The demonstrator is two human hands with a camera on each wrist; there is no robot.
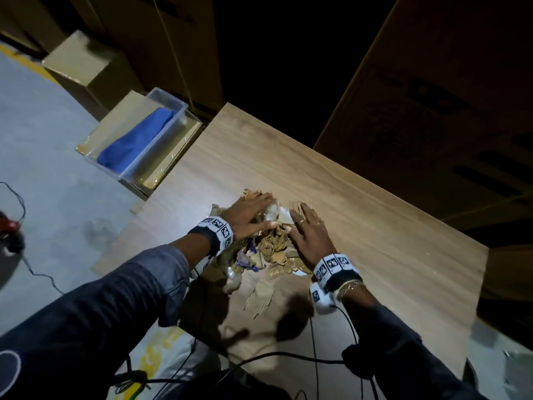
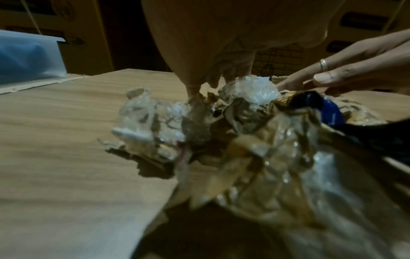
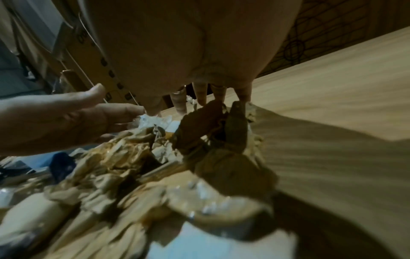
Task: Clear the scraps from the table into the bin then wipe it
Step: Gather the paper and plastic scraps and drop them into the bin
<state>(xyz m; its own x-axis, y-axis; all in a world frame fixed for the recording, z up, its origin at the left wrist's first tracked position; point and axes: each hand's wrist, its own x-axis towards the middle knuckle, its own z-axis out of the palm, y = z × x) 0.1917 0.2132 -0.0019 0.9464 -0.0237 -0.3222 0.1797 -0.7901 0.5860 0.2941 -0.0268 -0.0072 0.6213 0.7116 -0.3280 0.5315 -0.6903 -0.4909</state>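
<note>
A heap of scraps [image 1: 272,248], brown paper, clear plastic and a blue wrapper, lies near the front of the wooden table [image 1: 360,203]. My left hand [image 1: 249,216] lies flat on the heap's left side, fingers straight. On the heap's right side rests my right hand [image 1: 308,235], also with straight fingers. In the left wrist view, crumpled plastic [image 2: 250,91] and the blue wrapper [image 2: 328,112] sit under my palm, with the right hand's fingers [image 2: 332,77] beside them. The right wrist view shows brown scraps [image 3: 199,126] below my fingers and the left hand [image 3: 66,119] opposite.
A clear plastic bin [image 1: 141,140] holding a blue cloth [image 1: 135,140] stands on a cardboard box off the table's left edge. More cardboard boxes [image 1: 83,62] line the back. Black cables [image 1: 274,356] trail over the table's near edge. A few scraps [image 1: 259,298] lie nearer me.
</note>
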